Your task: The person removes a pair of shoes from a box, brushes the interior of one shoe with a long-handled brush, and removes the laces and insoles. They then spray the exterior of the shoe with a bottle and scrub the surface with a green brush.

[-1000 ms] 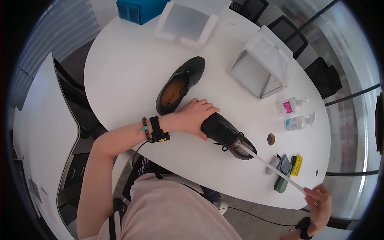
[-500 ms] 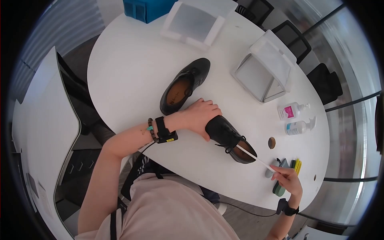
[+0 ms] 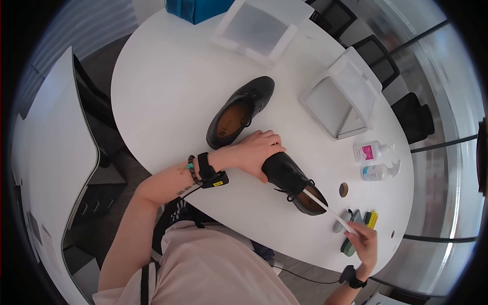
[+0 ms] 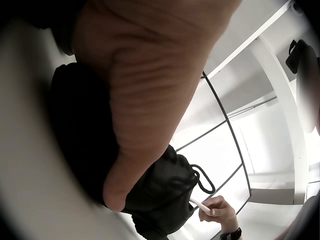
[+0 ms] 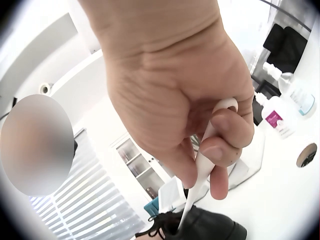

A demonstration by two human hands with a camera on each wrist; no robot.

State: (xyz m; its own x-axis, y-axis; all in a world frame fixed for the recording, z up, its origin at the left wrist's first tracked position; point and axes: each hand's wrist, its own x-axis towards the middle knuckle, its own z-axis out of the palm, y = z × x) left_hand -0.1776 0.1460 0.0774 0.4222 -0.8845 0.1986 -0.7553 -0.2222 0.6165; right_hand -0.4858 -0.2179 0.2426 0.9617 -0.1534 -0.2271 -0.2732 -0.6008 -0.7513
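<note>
A black lace-up shoe (image 3: 287,175) lies on the white table, toe toward the left hand (image 3: 249,154), which grips it over the toe. The right hand (image 3: 364,245) pinches a long white stick-like tool (image 3: 329,210) whose far end goes into the shoe's opening. In the right wrist view, thumb and fingers of the right hand (image 5: 200,130) curl round the white tool (image 5: 202,165), above the black shoe (image 5: 210,226). A second black shoe (image 3: 241,112), brown inside, lies beyond the left hand, its opening facing up.
Two pump bottles (image 3: 373,173) stand at the right, near a round table hole (image 3: 343,190). Brushes (image 3: 372,219) lie beside the right hand. A clear-sided box (image 3: 335,101), another translucent box (image 3: 256,28) and a blue case (image 3: 198,9) are farther back.
The right hand has come in from the far right toward the shoe, and the white tool reaches into its opening. The striped white end seen inside the shoe earlier is gone. The left hand keeps its grip.
</note>
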